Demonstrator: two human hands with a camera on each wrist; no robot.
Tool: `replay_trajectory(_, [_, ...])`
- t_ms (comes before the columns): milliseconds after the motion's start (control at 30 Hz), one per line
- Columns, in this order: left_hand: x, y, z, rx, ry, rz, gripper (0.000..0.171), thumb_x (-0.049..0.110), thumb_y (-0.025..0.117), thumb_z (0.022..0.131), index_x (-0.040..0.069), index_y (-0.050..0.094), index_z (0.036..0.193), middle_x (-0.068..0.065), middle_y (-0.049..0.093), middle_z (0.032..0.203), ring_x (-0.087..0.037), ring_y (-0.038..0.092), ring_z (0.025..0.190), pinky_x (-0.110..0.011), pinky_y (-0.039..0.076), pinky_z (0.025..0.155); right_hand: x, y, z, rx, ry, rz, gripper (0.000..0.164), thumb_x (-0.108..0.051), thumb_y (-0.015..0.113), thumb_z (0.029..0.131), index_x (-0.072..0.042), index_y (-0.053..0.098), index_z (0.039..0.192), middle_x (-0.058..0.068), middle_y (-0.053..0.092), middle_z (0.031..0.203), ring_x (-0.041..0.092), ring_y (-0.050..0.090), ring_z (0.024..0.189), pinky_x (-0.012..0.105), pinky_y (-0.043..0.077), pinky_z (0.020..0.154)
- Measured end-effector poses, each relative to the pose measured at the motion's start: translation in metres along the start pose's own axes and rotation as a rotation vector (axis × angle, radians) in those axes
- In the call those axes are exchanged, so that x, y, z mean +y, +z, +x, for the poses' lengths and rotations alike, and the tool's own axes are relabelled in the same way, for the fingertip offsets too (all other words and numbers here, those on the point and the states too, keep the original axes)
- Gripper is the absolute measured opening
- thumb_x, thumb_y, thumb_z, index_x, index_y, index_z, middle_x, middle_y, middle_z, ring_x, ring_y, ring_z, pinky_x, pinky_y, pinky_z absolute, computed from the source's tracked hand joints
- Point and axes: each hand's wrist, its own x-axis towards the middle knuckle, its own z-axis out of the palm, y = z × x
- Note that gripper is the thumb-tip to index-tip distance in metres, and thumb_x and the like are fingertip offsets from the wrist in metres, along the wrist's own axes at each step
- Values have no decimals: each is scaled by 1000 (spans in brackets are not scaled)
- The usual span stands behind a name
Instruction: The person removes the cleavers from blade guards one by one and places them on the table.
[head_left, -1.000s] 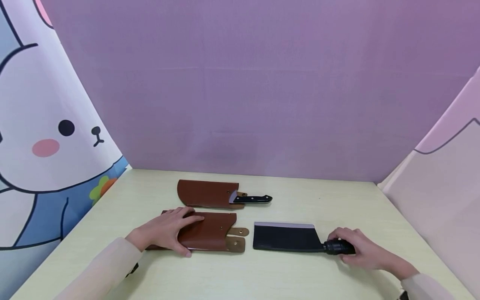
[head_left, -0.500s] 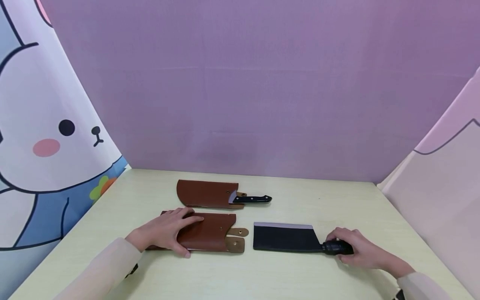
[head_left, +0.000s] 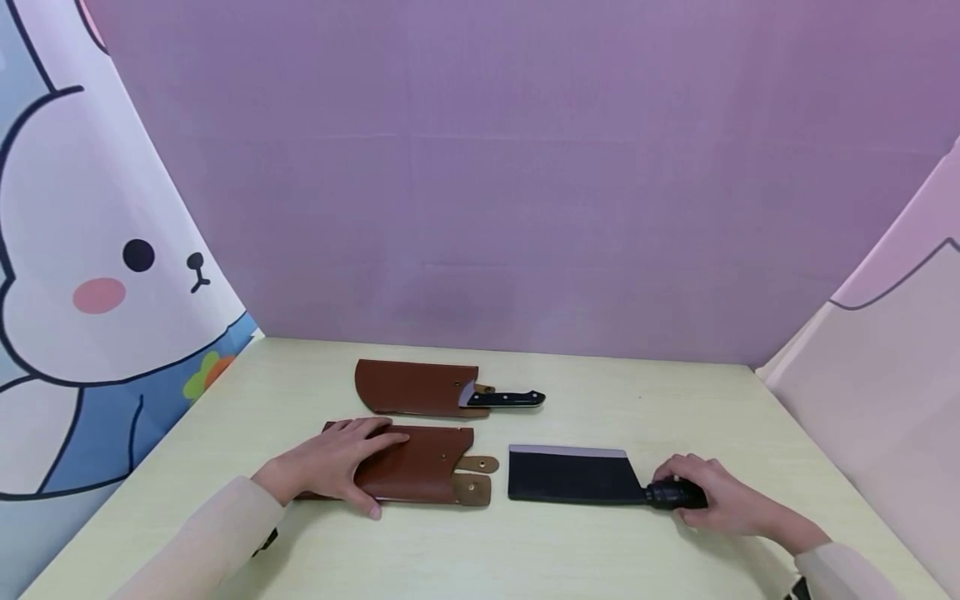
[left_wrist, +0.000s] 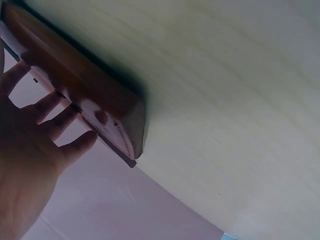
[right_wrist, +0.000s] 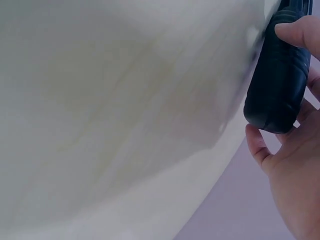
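My left hand [head_left: 330, 462] rests with spread, fairly straight fingers on a brown leather knife sheath [head_left: 427, 458] at the near left. Its mouth and two tan snap straps, hanging unfastened, face right; the palm hides part of its left end. In the left wrist view, fingertips touch the sheath [left_wrist: 75, 65] along one side. To the right lies a black cleaver [head_left: 573, 477] with a silvery strip along the far edge, its blade pointing at the sheath mouth. My right hand [head_left: 720, 496] grips its handle, thumb and fingers on opposite sides of the black grip [right_wrist: 277, 80] in the right wrist view.
Behind, a second brown sheath [head_left: 412, 387] holds a knife whose black riveted handle [head_left: 506, 400] sticks out to the right. The pale wooden table [head_left: 600, 558] ends at a purple back wall [head_left: 480, 208]. Printed cartoon panels [head_left: 67, 208] flank it.
The right hand and the cleaver have shifted very slightly left. The left hand stays on the sheath, and the rear sheath has not moved.
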Motion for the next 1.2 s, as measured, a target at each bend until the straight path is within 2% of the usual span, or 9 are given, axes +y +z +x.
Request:
replay_trajectory(300, [0, -2, 0, -1, 9, -11, 98, 76, 61, 59, 28, 34, 141, -10, 30, 144, -33, 32, 129, -60, 28, 97, -4, -7, 2, -63, 58, 25, 55, -7, 79, 61, -18, 55, 110, -13, 56, 94, 4, 47, 85, 25, 29, 67])
replay_trajectory(567, [1, -11, 2, 47, 45, -36, 95, 72, 63, 62, 25, 36, 140, -11, 32, 143, -32, 34, 128, -60, 29, 97, -2, -13, 7, -37, 21, 38, 51, -11, 79, 66, -14, 55, 111, -9, 59, 96, 6, 48, 83, 24, 28, 67])
replay_trajectory(833, [-5, -13, 6, 65, 15, -51, 93, 69, 63, 67, 20, 35, 141, -13, 33, 142, -34, 36, 127, -60, 30, 97, -2, -11, 19, 2, -21, 79, 49, -8, 78, 68, -8, 56, 111, -3, 58, 98, 10, 50, 84, 28, 40, 69])
replay_trajectory(1033, [-5, -16, 11, 81, 6, -101, 87, 60, 67, 70, 17, 37, 140, -15, 35, 141, -35, 38, 125, -61, 31, 96, -4, -8, 33, 48, -19, 7, 48, -5, 77, 64, -7, 57, 108, -4, 59, 95, 10, 50, 83, 27, 34, 70])
replay_trajectory(1200, [-8, -16, 19, 124, 3, -81, 83, 55, 69, 71, 17, 39, 138, -14, 39, 138, -33, 42, 122, -59, 34, 95, -7, -4, 47, 44, 17, -19, 45, -7, 75, 65, -7, 58, 107, -3, 59, 97, 12, 51, 86, 29, 32, 72])
